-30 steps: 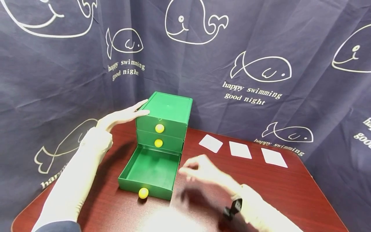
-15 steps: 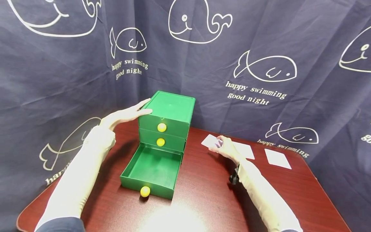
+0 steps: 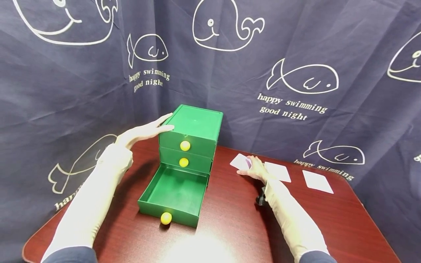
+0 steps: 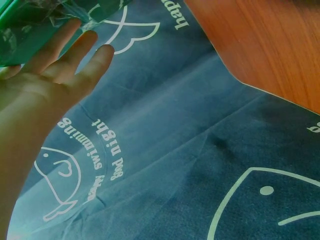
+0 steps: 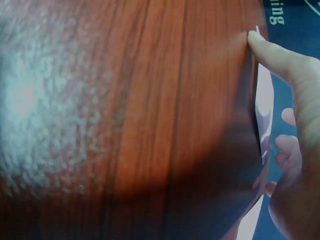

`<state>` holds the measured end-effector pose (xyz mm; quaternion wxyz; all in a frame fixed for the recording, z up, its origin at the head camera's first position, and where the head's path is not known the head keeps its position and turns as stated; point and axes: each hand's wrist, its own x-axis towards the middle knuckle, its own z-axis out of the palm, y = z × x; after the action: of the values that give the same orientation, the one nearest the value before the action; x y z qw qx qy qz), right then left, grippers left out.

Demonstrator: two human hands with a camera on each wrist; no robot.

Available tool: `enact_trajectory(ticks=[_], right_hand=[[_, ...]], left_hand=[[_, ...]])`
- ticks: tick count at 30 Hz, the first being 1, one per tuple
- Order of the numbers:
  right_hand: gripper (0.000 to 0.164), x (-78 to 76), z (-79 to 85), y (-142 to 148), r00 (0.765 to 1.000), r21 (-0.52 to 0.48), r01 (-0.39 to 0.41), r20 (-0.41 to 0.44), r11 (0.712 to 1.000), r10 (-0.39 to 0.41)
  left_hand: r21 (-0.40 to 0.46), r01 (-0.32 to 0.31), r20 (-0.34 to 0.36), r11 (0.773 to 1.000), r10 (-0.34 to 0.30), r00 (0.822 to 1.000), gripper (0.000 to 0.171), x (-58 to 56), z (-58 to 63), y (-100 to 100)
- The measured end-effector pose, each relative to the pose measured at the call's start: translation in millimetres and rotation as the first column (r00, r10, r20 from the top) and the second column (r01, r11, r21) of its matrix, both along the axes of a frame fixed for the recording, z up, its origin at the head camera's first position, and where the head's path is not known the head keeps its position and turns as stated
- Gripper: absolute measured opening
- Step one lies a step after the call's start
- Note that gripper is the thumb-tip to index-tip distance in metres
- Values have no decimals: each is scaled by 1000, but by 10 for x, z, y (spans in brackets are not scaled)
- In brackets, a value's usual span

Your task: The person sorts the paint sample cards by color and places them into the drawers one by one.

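Note:
A green drawer cabinet [image 3: 196, 122] stands on the table, with yellow ball knobs on its drawer fronts. Its bottom drawer [image 3: 174, 195] is pulled out and has nothing in it. My left hand [image 3: 141, 132] rests on the cabinet's upper left edge. In the left wrist view its fingers [image 4: 67, 60] lie spread against the green side. At the back, my right hand [image 3: 255, 168] holds the leftmost white card [image 3: 240, 161] across its right end, thumb at the near edge and fingers at the far edge. The right wrist view shows the thumb [image 5: 270, 50] on the card's edge.
A middle white card [image 3: 277, 171] and a right white card [image 3: 317, 181] lie flat in a row on the brown table [image 3: 236, 219]. A dark blue curtain [image 3: 230, 80] with white fish and whale drawings hangs behind the table.
My right hand has moved from beside the pulled-out drawer back and right to the leftmost card. My left hand stays on the cabinet. The view has shifted slightly.

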<state>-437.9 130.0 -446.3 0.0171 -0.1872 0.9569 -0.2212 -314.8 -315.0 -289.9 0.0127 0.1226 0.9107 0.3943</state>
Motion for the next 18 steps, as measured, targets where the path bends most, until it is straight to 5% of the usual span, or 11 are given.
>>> enact_trajectory(ticks=[18], right_hand=[[90, 42, -65, 34, 991, 6, 5, -136, 1000, -4]], left_hand=[[14, 2, -3, 1000, -2, 1000, 76, -45, -44, -18]])
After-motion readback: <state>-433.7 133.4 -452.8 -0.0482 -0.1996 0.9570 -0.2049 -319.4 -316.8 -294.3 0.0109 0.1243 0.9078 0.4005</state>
